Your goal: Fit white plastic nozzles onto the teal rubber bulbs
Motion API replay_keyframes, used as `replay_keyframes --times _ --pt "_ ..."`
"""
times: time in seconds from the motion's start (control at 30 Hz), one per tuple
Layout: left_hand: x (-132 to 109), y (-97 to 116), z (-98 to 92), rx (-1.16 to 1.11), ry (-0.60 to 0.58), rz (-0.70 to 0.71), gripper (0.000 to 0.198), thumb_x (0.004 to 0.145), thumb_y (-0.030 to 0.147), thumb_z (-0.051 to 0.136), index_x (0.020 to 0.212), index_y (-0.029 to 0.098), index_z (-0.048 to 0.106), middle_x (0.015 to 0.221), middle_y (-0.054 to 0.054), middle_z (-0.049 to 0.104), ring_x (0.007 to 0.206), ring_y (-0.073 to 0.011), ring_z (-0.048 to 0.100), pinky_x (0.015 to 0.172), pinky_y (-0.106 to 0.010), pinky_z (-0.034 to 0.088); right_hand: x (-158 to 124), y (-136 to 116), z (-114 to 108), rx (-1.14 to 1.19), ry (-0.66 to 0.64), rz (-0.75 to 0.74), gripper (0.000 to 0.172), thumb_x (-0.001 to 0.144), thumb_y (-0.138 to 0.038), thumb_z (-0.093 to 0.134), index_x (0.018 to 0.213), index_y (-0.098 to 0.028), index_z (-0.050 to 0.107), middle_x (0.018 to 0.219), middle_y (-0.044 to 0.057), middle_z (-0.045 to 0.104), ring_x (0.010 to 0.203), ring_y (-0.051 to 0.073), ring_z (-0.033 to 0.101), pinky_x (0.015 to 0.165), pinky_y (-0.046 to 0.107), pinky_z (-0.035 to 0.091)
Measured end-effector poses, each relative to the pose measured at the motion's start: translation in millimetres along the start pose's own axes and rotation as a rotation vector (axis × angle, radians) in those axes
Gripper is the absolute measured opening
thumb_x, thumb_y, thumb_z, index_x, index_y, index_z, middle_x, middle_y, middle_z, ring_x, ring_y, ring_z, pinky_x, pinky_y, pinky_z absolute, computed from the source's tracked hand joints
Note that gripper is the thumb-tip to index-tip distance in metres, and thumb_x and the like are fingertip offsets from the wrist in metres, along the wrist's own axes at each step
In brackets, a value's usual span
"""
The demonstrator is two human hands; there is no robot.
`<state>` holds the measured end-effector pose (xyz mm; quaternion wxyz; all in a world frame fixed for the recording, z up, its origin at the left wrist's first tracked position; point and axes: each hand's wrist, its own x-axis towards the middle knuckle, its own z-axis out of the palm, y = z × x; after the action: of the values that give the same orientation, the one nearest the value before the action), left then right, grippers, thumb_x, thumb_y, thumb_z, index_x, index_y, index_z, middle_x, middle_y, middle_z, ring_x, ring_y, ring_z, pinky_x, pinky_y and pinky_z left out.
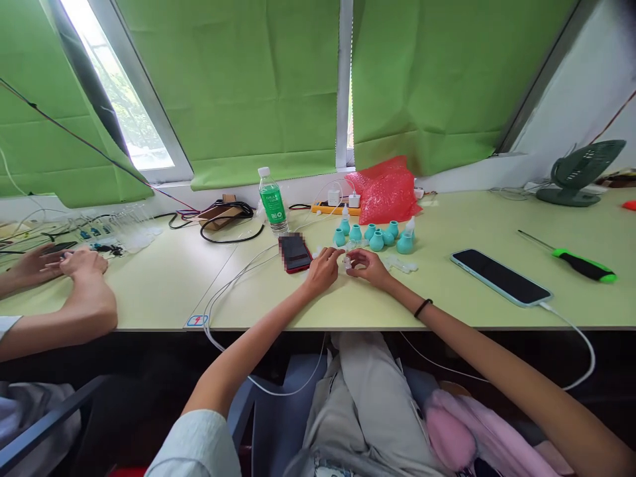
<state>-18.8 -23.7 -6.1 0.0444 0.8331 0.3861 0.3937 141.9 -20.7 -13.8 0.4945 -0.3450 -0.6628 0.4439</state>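
Observation:
My right hand [368, 266] pinches a small clear plastic part [347, 262] between thumb and fingers, just above the pale table. Beside it on the left, my left hand [324, 267] has its fingers bent together near the same part; whatever it holds is too small to make out. Just beyond both hands stand several teal bulb-shaped pieces [376, 240], two of them with clear nozzle tips. Clear plastic pieces [403, 265] lie to the right of my right hand. A phone with a red edge [297, 253] lies left of my left hand.
A water bottle [273, 204], power strip [328, 209] and red bubble wrap [390, 192] stand behind. On the right lie a charging phone [501, 275], screwdriver [582, 264] and fan [581, 173]. White cables [214, 301] cross the left. Another person's hands [82, 263] are at far left.

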Motion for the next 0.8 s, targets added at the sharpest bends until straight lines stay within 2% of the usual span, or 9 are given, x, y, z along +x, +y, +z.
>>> replay_keyframes --times 0.2,0.27,0.37,0.5,0.8 --pt "16.1 3.9 10.8 -0.221 0.055 -0.202 0.024 0.077 0.029 0.044 0.084 0.012 0.059 0.065 -0.004 0.058 0.06 -0.0126 0.052 0.058 -0.023 0.04 -3.6 -2.5 1.7 -0.272 0.127 -0.136 0.037 0.057 -0.025 0.062 0.092 -0.021 0.05 0.094 0.004 0.051 0.076 0.016 0.047 0.056 0.027 0.042" --pt "21.8 5.4 17.1 -0.319 0.037 -0.253 0.028 0.075 0.034 0.047 0.084 0.011 0.059 0.059 -0.003 0.057 0.053 -0.011 0.05 0.053 -0.021 0.039 -3.2 -2.2 1.2 -0.351 0.164 -0.169 0.036 0.061 -0.026 0.059 0.094 -0.022 0.047 0.096 0.005 0.05 0.079 0.017 0.046 0.058 0.028 0.041" --pt "24.7 3.4 22.6 -0.482 -0.052 -0.32 0.033 0.074 0.038 0.048 0.081 0.008 0.06 0.053 -0.002 0.056 0.045 -0.0092 0.049 0.047 -0.02 0.039 -2.4 -1.1 0.6 -0.456 0.179 -0.203 0.035 0.063 -0.026 0.056 0.096 -0.022 0.046 0.097 0.005 0.049 0.079 0.017 0.045 0.059 0.028 0.041" --pt "20.2 -4.8 21.7 -0.672 -0.155 -0.39 0.037 0.07 0.041 0.051 0.073 0.006 0.062 0.062 -0.006 0.06 0.049 -0.0092 0.053 0.05 -0.022 0.043 -3.6 0.0 2.2 -0.587 0.144 -0.232 0.034 0.063 -0.023 0.056 0.097 -0.021 0.048 0.093 0.005 0.051 0.077 0.017 0.045 0.062 0.028 0.039" --pt "17.9 -13.5 19.2 -0.855 -0.165 -0.467 0.042 0.055 0.044 0.064 0.075 0.007 0.066 0.061 -0.006 0.062 0.051 -0.0112 0.054 0.056 -0.026 0.044 -4.6 1.1 6.2 -0.793 0.144 -0.257 0.033 0.065 -0.024 0.054 0.097 -0.02 0.049 0.086 0.005 0.051 0.077 0.02 0.047 0.068 0.031 0.037"
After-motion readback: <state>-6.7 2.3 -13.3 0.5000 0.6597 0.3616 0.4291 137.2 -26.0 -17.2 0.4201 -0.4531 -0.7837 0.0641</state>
